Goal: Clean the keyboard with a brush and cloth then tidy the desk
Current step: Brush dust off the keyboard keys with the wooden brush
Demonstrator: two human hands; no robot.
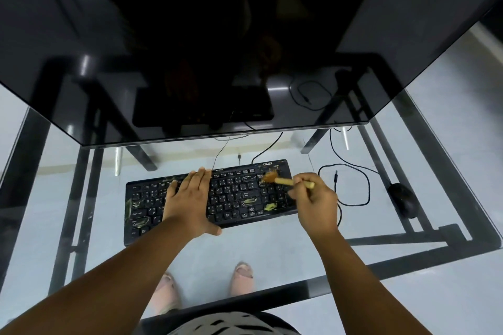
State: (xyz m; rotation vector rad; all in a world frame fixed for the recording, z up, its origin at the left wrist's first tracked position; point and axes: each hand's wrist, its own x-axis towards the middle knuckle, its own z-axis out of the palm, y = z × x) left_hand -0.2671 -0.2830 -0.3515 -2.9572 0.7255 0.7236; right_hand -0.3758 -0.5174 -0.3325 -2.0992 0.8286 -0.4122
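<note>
— Glass-topped desk on a black metal frame, pale floor showing through it. What lies on it?

— One flat black keyboard, smeared with yellowish grime on several keys, sits at the middle of the desk. Everything else I place from that keyboard.

— Go on.

— Behind the keyboard stands a large dark glossy monitor, its screen blank. To the right of the keyboard, well apart, rests a black rounded mouse. Between mouse and keyboard a thin black cable loops on the glass.

— And the hands?

— The left hand lies flat on the keyboard's middle keys, fingers straight and together, thumb at the near edge, pressing down and gripping nothing. The right hand is over the keyboard's right end, fingers curled round a small wooden-handled brush.

— Where is the brush head?

— Its brown bristles touch the keys at the keyboard's far right corner, just below the maker's logo.

— Anything under the glass?

— Two feet in pale shoes, nearer than the keyboard.
</note>
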